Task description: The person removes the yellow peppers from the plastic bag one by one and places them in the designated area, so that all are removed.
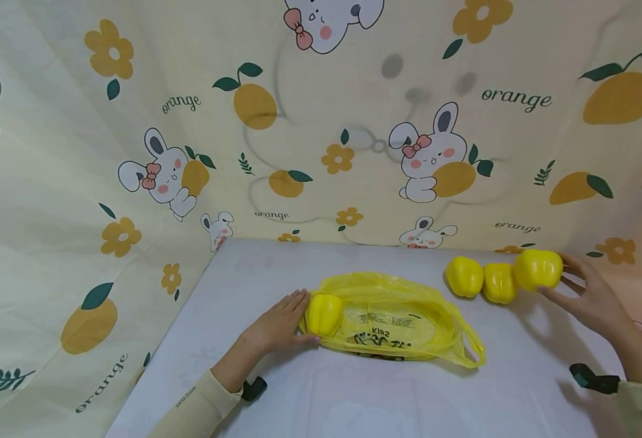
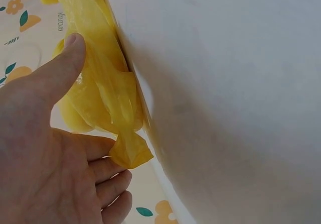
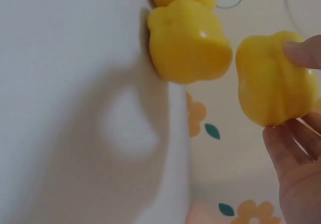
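Observation:
A yellow plastic bag (image 1: pixel 389 325) with printed lettering lies on the table, its handle loop to the right. Inside its left end sits a yellow bell pepper (image 1: pixel 324 315). My left hand (image 1: pixel 277 322) rests against that end, thumb spread from fairly straight fingers; the bag's bunched corner (image 2: pixel 130 151) pokes out by the fingers. With thumb and fingertips, my right hand (image 1: pixel 591 298) holds another yellow bell pepper (image 3: pixel 273 81) above the table at the back right. Two more, a left pepper (image 1: pixel 464 277) and a right pepper (image 1: pixel 500 283), stand side by side to its left.
The white table (image 1: pixel 386 395) ends at a cloth backdrop (image 1: pixel 310 182) printed with rabbits, oranges and flowers. Dark wrist-worn devices, a left one (image 1: pixel 254 389) and a right one (image 1: pixel 594 379), stick out beside the sleeves.

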A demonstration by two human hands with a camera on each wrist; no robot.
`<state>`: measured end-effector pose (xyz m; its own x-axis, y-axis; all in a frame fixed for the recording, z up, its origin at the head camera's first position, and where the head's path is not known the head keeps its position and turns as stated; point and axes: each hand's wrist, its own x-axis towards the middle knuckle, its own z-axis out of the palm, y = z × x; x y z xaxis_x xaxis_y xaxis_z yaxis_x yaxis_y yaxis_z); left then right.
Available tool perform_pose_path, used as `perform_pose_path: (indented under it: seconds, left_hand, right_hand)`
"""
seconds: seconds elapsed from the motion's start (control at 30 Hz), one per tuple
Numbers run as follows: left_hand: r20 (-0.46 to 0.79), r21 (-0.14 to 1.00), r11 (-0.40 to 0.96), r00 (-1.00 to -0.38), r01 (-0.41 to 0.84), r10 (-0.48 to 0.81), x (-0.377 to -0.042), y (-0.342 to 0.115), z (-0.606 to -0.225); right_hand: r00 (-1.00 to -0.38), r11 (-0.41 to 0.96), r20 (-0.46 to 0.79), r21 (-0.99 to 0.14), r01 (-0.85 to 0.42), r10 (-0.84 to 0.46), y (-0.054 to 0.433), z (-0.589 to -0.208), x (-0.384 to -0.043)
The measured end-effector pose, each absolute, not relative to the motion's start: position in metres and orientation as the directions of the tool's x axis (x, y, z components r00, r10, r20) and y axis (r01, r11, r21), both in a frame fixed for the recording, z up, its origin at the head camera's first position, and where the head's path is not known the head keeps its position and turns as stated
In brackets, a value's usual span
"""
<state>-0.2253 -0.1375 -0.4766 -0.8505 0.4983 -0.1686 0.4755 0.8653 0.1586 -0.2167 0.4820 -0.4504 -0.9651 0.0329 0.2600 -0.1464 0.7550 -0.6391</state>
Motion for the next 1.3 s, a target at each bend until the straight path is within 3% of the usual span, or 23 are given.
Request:
perform_pose_path:
  seconds: [0.43, 0.8, 1.3]
  left_hand:
    - [-0.172, 0.156, 0.870, -0.855, 0.467, 0.490, -0.225, -0.138, -0.477]
    - [-0.174, 0.168, 0.867, -0.852, 0.468, 0.494, -0.225, -0.138, -0.476]
    - [-0.183, 0.169, 0.873, -0.856, 0.458, 0.484, -0.223, -0.136, -0.475]
  right_hand:
    - [-0.963, 0.759, 0.256, -0.643, -0.102, 0.088, 0.497, -0.465, -0.219]
    - [-0.996, 0.752, 0.079, -0.658, -0.016, 0.048, 0.512, -0.472, -0.224]
    - [-1.000, 0.715, 0.016, -0.699, -0.002, 0.013, 0.515, -0.485, -0.227]
